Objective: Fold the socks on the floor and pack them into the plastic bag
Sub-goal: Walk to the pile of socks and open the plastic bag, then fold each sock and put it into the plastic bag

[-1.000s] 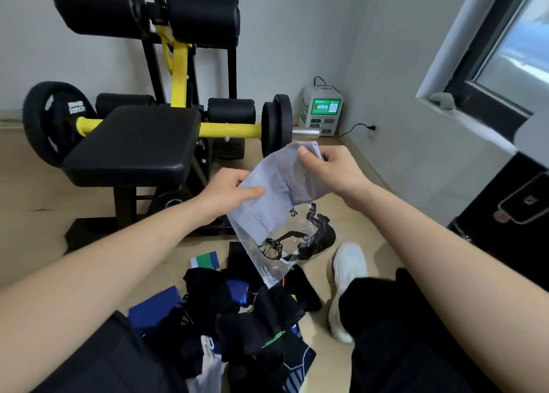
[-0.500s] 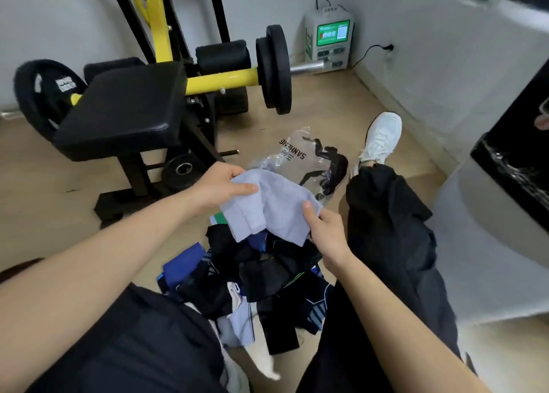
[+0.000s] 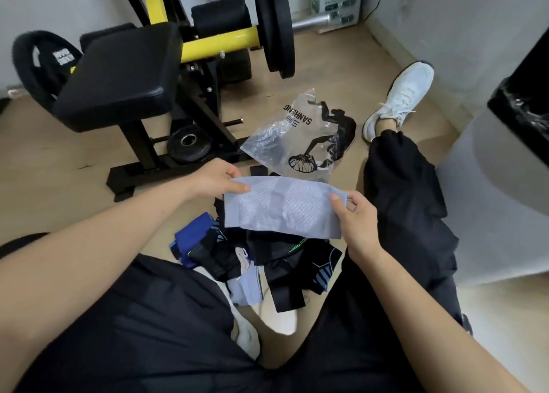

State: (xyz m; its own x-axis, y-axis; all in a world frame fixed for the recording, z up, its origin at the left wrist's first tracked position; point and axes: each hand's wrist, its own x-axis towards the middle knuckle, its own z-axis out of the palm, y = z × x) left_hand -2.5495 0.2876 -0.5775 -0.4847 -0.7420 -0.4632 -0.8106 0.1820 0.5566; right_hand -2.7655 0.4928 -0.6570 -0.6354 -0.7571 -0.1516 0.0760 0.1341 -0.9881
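Observation:
A light grey sock (image 3: 282, 210) is stretched flat between my hands, above the sock pile. My left hand (image 3: 215, 180) pinches its left end and my right hand (image 3: 355, 219) pinches its right end. A clear plastic bag (image 3: 303, 135) with black print lies on the floor just beyond the sock, with nothing visibly holding it. A heap of dark, blue and white socks (image 3: 261, 259) lies on the floor between my legs, partly hidden by the grey sock.
A black and yellow weight bench (image 3: 118, 75) with weight plates (image 3: 277, 27) stands ahead on the left. My right leg in black trousers (image 3: 410, 202) and a white shoe (image 3: 401, 95) stretches along the right. A green and white box (image 3: 337, 0) stands by the wall.
The bag has left my hands and now lies on the floor. The grey sock has come down over the pile and been pulled out flat between both hands. The view tilted downward.

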